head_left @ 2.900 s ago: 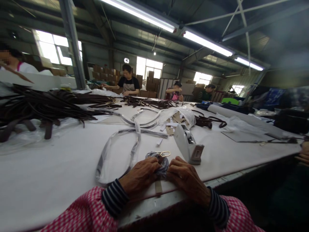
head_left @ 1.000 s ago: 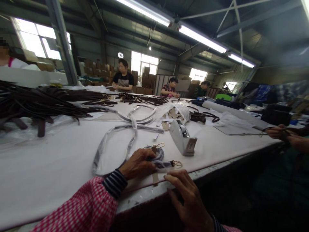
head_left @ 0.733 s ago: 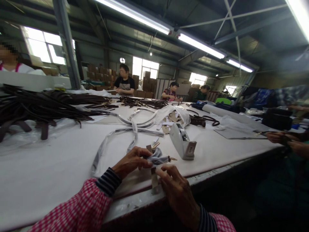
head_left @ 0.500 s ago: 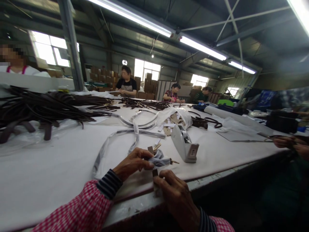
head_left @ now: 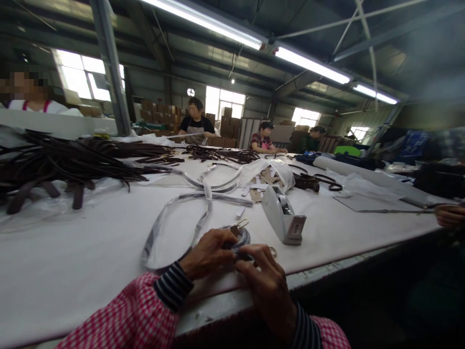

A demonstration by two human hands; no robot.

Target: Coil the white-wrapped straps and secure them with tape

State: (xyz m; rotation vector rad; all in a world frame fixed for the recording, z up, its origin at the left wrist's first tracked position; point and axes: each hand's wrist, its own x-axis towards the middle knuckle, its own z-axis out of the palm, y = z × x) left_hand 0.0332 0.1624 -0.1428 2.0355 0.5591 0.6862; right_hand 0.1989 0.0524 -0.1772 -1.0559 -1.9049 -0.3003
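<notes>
A plastic-wrapped strap bundle (head_left: 245,236) with metal hooks lies near the table's front edge. My left hand (head_left: 209,252) is closed on the left side of this bundle. Against its near right side is my right hand (head_left: 267,276), its fingers bent and pressed on the bundle. A gold-coloured hook (head_left: 242,223) sticks out above the bundle, and a metal ring shows right of it. Behind my left hand, a long plastic-wrapped strap (head_left: 156,228) curves over the white table (head_left: 90,261). The fingertips hide part of the bundle.
A grey tape dispenser (head_left: 285,218) stands right of the bundle. Behind it is a plastic bag (head_left: 283,172) with tan pieces. Dark straps (head_left: 72,160) are heaped at the left. Several people are around the table; a person's hand (head_left: 449,214) is at the right edge.
My right hand has moved up onto the bundle, and the brown tab it held before is hidden now. The bundle has turned between my hands. The view has shifted slightly.
</notes>
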